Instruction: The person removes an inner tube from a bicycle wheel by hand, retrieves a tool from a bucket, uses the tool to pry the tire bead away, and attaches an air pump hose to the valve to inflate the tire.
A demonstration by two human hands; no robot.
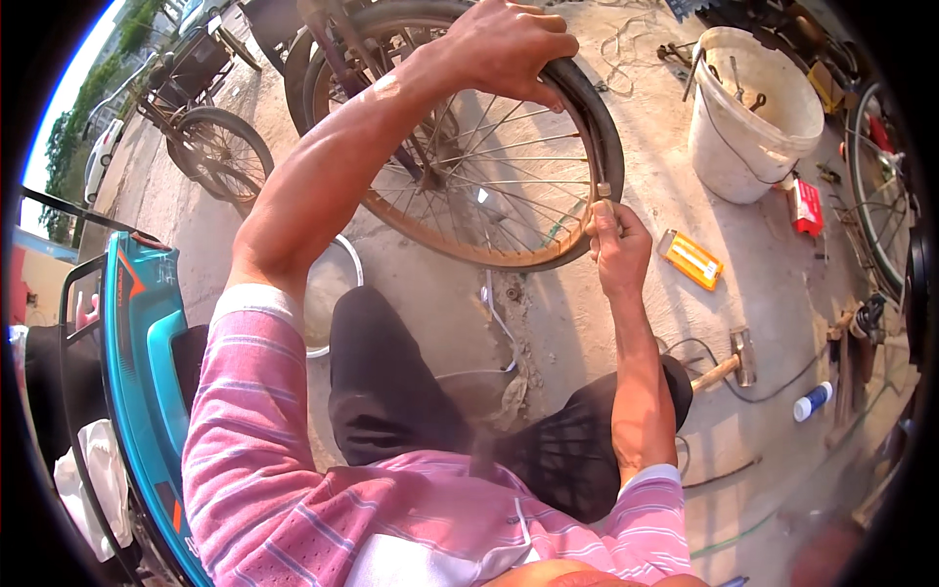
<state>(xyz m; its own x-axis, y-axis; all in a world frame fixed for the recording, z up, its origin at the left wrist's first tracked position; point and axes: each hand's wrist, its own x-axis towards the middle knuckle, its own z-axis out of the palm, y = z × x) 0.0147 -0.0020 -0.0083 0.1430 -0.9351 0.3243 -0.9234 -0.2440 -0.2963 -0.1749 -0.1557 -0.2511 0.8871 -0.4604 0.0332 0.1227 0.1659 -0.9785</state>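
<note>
A spoked bicycle wheel (489, 183) with a brownish rim stands upright in front of me. My left hand (511, 47) is closed over the top of its black tyre (594, 103), with the thumb on the near side. Low at the right side of the wheel, my right hand (621, 245) pinches a small tool with a pale, blunt end (603, 189). That end meets the edge of the rim and tyre; the rest is hidden in my fingers, so its exact kind does not show.
A white bucket (729, 157) with tools inside stands at the right. Near it lie a yellow packet (692, 260), a red box (806, 207), a hammer (740, 362) and a white-and-blue bottle (813, 401). A teal vehicle panel (147, 391) is close on my left; a cart (210, 137) stands behind.
</note>
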